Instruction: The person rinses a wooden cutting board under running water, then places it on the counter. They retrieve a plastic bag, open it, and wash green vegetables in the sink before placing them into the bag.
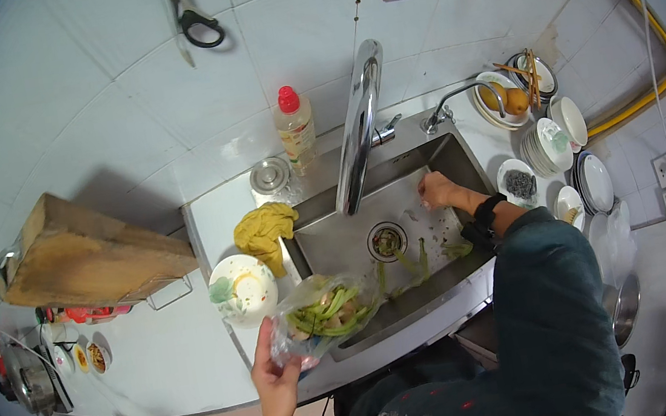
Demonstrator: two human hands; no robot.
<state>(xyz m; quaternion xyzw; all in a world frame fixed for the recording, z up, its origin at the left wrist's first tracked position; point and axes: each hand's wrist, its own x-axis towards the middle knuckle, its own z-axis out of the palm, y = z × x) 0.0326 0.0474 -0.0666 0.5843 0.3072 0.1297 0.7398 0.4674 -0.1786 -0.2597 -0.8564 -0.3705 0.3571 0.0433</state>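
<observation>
My left hand (277, 365) grips the edge of a clear plastic bag (280, 329) at the sink's front left corner. Green vegetable stalks and pale scraps (330, 311) fill the bag. Down in the stainless steel sink (337, 233), my right hand (435, 190) has its fingers bunched near the right back of the basin floor; whether they pinch a scrap I cannot tell. Small scraps dot the floor beside it. Green peelings (423, 259) lie along the front of the basin, and more debris sits in the drain strainer (387, 241).
A chrome faucet (362, 120) arches over the basin. Left of the sink are a soiled white bowl (244, 289), a yellow cloth (262, 228) and a wooden chopping board (95, 256). A bottle with a red cap (297, 132) stands behind. Stacked dishes (547, 150) line the right side.
</observation>
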